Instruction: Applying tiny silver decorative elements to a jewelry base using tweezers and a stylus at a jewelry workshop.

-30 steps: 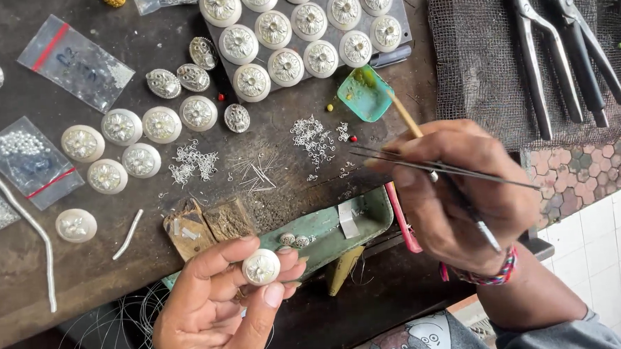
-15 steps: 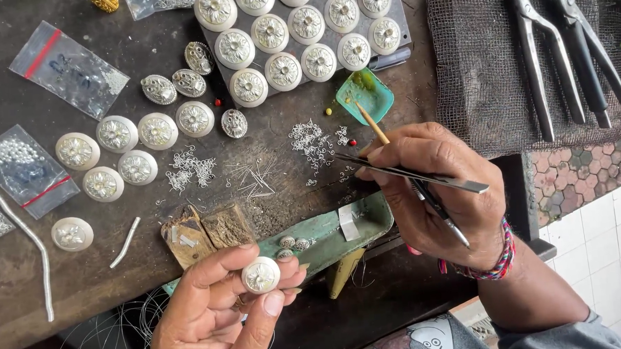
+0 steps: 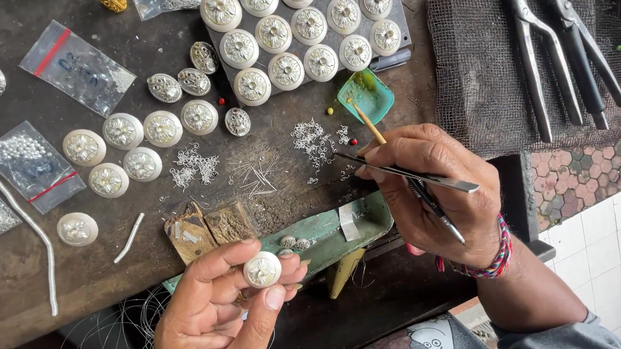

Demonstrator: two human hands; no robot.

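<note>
Head view looks down on your dark, worn wooden workbench (image 3: pixel 19 296). Your left hand (image 3: pixel 211 314) is low in the frame, its fingertips and thumb closed around a small round silver-white disc with an embossed flower centre (image 3: pixel 262 270), held face up just in front of the bench edge. Your right hand (image 3: pixel 435 193) hovers to the right of it, its fingers pinched on slim steel tweezers (image 3: pixel 402 173) and a thin wooden-handled brush (image 3: pixel 370 125) together; the tweezer tips point left toward a scatter of tiny silver wire pieces (image 3: pixel 312 140), and the brush tip reaches into a small teal dish (image 3: pixel 370 97). Behind these, a grey tray (image 3: pixel 401 10) carries rows of matching discs, with more lying loose on the bench to its left. A green metal tray (image 3: pixel 327 230) sits between your hands. Long steel pliers (image 3: pixel 538 63) rest on a mesh pad at the far right.
</note>
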